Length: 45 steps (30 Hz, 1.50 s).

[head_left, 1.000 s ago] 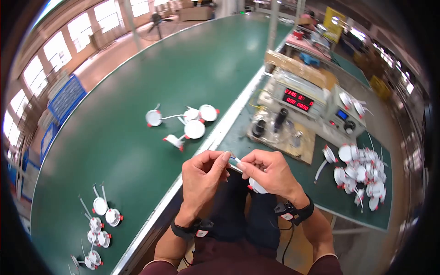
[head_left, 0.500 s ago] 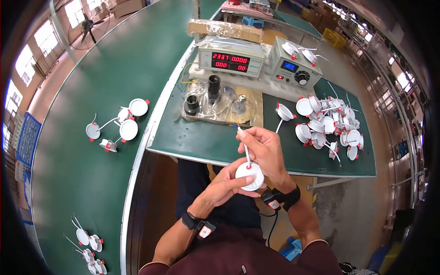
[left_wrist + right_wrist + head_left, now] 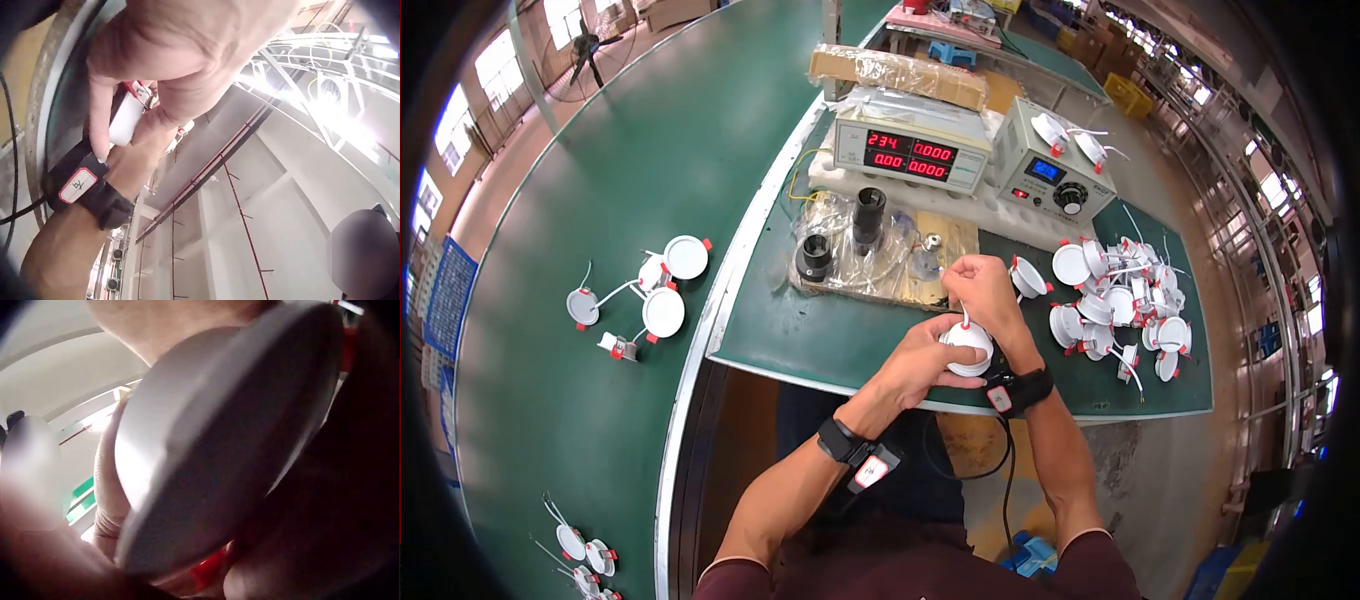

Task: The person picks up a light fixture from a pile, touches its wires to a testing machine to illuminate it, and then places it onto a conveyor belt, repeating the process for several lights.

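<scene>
In the head view my left hand [image 3: 918, 362] grips a round white downlight [image 3: 970, 352], thumb over its face. A short white cable [image 3: 965, 316] rises from the downlight to my right hand [image 3: 988, 298], whose fingers pinch it by its far end. That end is by the front right corner of a plastic-wrapped board [image 3: 870, 275], mostly hidden by the fingers. The left wrist view shows the white side of the downlight [image 3: 127, 119] between fingers and thumb. Close up in the right wrist view, the rim of the downlight [image 3: 206, 456] fills the middle.
Two black cylinders [image 3: 867, 220] stand on the board. Behind are a meter with red digits [image 3: 910, 155] and a grey box with a knob [image 3: 1055, 170]. Many downlights [image 3: 1120, 305] are heaped on the right; others [image 3: 664, 312] lie on the green belt at left.
The hands parted from a wire end near the belt, and the left hand took the downlight's body. Both hands then moved forward over the bench, the right bringing the cable end to the board.
</scene>
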Each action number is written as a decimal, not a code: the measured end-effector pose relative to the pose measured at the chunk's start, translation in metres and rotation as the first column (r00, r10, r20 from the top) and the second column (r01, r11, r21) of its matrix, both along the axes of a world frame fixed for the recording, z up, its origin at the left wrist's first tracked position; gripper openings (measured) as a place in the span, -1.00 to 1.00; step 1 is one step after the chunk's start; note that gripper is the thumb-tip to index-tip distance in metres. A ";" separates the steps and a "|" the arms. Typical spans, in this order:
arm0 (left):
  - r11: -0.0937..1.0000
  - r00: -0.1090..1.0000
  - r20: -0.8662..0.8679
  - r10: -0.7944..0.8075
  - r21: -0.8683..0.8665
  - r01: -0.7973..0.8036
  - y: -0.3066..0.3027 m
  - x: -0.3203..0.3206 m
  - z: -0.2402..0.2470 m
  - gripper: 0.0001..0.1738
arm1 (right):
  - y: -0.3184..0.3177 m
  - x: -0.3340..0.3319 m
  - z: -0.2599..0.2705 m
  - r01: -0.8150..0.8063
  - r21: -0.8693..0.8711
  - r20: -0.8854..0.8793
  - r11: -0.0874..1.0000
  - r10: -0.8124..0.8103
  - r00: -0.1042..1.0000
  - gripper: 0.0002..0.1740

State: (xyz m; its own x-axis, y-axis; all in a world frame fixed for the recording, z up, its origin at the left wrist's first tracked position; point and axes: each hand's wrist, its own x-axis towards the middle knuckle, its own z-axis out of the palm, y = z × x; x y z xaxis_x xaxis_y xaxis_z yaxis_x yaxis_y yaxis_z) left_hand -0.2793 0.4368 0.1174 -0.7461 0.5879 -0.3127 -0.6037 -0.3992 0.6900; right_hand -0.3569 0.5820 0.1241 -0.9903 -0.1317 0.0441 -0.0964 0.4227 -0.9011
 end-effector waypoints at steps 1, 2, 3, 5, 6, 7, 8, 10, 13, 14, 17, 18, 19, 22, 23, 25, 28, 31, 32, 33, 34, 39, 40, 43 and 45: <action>1.000 1.000 0.006 0.002 0.008 -0.002 0.000 -0.004 -0.001 -0.55 | 0.001 -0.005 0.000 -0.003 0.011 -0.003 1.000 0.003 1.000 -0.78; 1.000 1.000 0.007 0.010 0.016 -0.010 0.001 -0.007 -0.002 -0.55 | 0.001 -0.008 -0.001 -0.006 0.021 -0.003 1.000 0.006 1.000 -0.77; 1.000 1.000 0.012 0.016 0.023 -0.016 0.001 -0.009 -0.001 -0.55 | 0.001 -0.012 -0.001 -0.005 0.034 0.002 0.999 0.005 1.000 -0.76; 0.999 1.000 0.014 0.025 0.024 -0.025 0.001 -0.012 0.002 -0.54 | 0.002 -0.018 0.001 -0.004 0.058 0.012 0.998 0.003 1.000 -0.74; 1.000 1.000 -0.011 0.026 0.012 -0.026 0.002 -0.015 -0.002 -0.54 | 0.003 -0.021 0.000 -0.006 0.078 -0.004 0.997 0.007 1.000 -0.73; 1.000 0.999 -0.038 0.027 0.000 -0.027 0.004 -0.019 -0.009 -0.54 | 0.003 -0.023 -0.002 -0.008 0.098 -0.021 0.995 0.010 1.000 -0.72; 1.000 0.998 -0.065 0.028 -0.012 -0.028 0.005 -0.021 -0.010 -0.54 | 0.004 -0.025 -0.003 -0.009 0.118 -0.038 0.993 0.013 0.999 -0.71; 0.999 0.999 -0.022 0.033 0.021 -0.033 0.006 -0.021 -0.010 -0.53 | 0.005 -0.026 -0.003 -0.009 0.129 -0.036 0.992 0.014 0.999 -0.71; 0.998 0.998 0.044 0.037 0.041 -0.039 0.006 -0.020 -0.003 -0.52 | 0.005 -0.028 -0.005 -0.009 0.124 -0.025 0.992 0.012 1.000 -0.71; 0.998 0.998 0.055 0.043 0.037 -0.045 0.007 -0.019 -0.003 -0.52 | 0.005 -0.026 -0.004 -0.005 0.120 -0.020 0.993 0.008 1.000 -0.71; 0.998 0.995 0.074 0.061 0.019 -0.063 0.009 -0.019 -0.003 -0.51 | 0.003 -0.023 -0.002 0.028 0.159 -0.021 0.987 -0.025 0.999 -0.72; 0.997 0.994 0.078 0.071 0.011 -0.073 0.009 -0.019 -0.002 -0.51 | 0.003 -0.024 -0.002 0.038 0.167 -0.024 0.985 -0.034 0.999 -0.72; 0.997 0.994 0.080 0.076 0.016 -0.077 0.009 -0.019 -0.002 -0.50 | 0.002 -0.025 -0.003 0.046 0.176 -0.026 0.983 -0.042 0.999 -0.73; 0.996 0.993 0.077 0.084 0.030 -0.086 0.010 -0.018 -0.004 -0.49 | 0.001 -0.022 0.002 0.042 0.194 -0.005 0.980 -0.042 0.999 -0.77; 0.996 0.994 0.068 0.083 0.034 -0.085 0.010 -0.019 -0.006 -0.50 | -0.001 -0.022 0.004 0.035 0.198 0.006 0.980 -0.037 0.999 -0.78; 0.996 0.996 0.049 0.075 0.036 -0.077 0.013 -0.020 -0.010 -0.52 | 0.000 -0.021 0.003 0.045 0.209 -0.030 0.977 -0.040 0.999 -0.75; 0.997 0.997 0.013 0.076 0.006 -0.076 0.013 -0.018 -0.008 -0.55 | 0.012 -0.026 -0.006 -0.015 0.239 -0.149 0.971 0.052 0.987 -0.74; 0.991 0.986 -0.106 0.126 -0.039 -0.131 -0.013 -0.001 0.004 -0.50 | -0.022 -0.008 0.020 -0.067 0.067 -0.063 0.996 0.072 0.995 -0.61; 0.987 0.969 -0.195 0.152 -0.019 -0.159 -0.031 0.012 0.014 -0.53 | -0.042 0.010 0.044 0.001 -0.012 0.159 1.000 0.001 0.987 -0.53; 0.957 0.945 -0.237 0.225 -0.131 -0.260 -0.057 0.028 0.029 -0.56 | -0.055 0.019 0.055 -0.097 -0.087 0.123 0.991 0.108 0.987 -0.50; 0.914 0.922 -0.285 0.261 -0.233 -0.331 -0.085 0.048 0.043 -0.58 | -0.074 0.029 0.062 -0.147 -0.160 0.086 0.976 0.162 0.983 -0.57; 0.226 0.500 -0.662 0.559 -0.459 -0.859 -0.246 0.177 0.037 -0.68 | -0.192 0.093 0.060 -0.616 0.153 -0.246 0.773 0.633 0.734 -0.76; 0.137 0.485 -0.562 0.670 -0.548 -0.825 -0.266 0.207 0.053 -0.68 | -0.218 0.103 0.048 -0.699 0.196 -0.349 0.688 0.715 0.606 -0.78; -0.545 0.568 -0.705 0.425 -0.700 -0.461 -0.337 0.297 0.021 -0.52 | -0.295 0.127 0.028 -0.716 0.194 -0.434 0.671 0.713 0.550 -0.68; -0.835 0.634 -0.725 0.269 -0.504 -0.222 -0.348 0.345 0.010 -0.44 | -0.342 0.131 0.029 -0.626 0.229 -0.464 0.745 0.649 0.603 -0.62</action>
